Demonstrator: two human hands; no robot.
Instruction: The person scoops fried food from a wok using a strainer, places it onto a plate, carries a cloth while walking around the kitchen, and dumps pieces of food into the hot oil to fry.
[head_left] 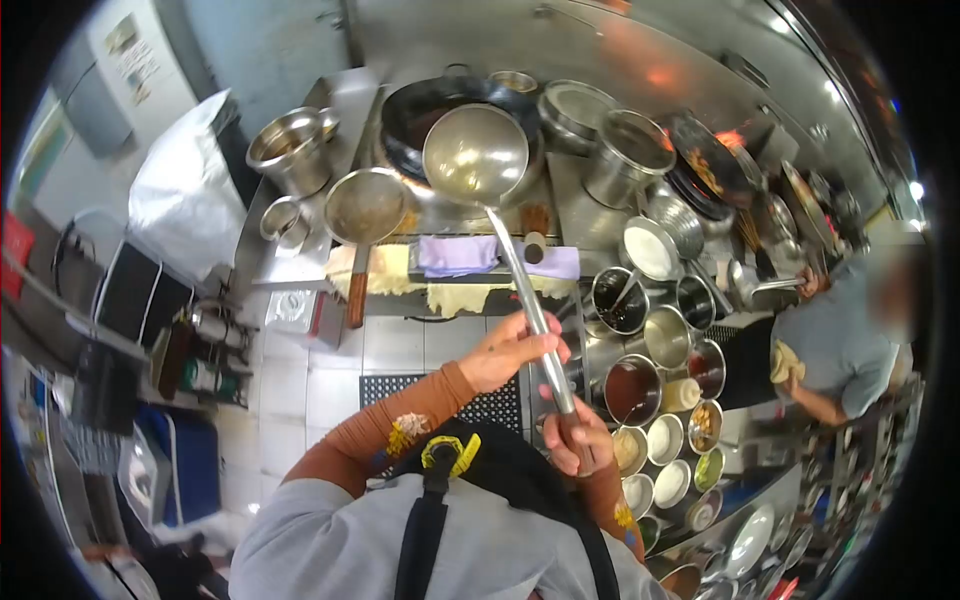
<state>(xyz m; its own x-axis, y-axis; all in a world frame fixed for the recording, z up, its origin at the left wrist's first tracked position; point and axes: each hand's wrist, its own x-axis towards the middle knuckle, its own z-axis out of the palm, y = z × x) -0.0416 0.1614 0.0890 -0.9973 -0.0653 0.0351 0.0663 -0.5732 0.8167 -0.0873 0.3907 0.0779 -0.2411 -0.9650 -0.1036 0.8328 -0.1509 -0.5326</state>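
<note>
A large metal ladle [527, 285] reaches from my body out over the stove. Its wide round bowl is in front of the dark wok [410, 110], hiding part of it. Partway down the handle, my left hand [508, 352] is wrapped round the metal shaft. Closer to my body, my right hand [578, 440] grips the wooden end of the same handle. A strainer [365, 207] with a wooden handle lies left of the ladle, its handle over the counter's front edge. Folded purple cloths [457, 256] lie along that edge.
Metal pots stand by the wok, including a tall pot [628, 165] at its right. Several containers of sauces and ingredients, one with red sauce [632, 390], line my right side. Beyond them a co-worker [840, 330] holds a cloth near another wok [712, 170].
</note>
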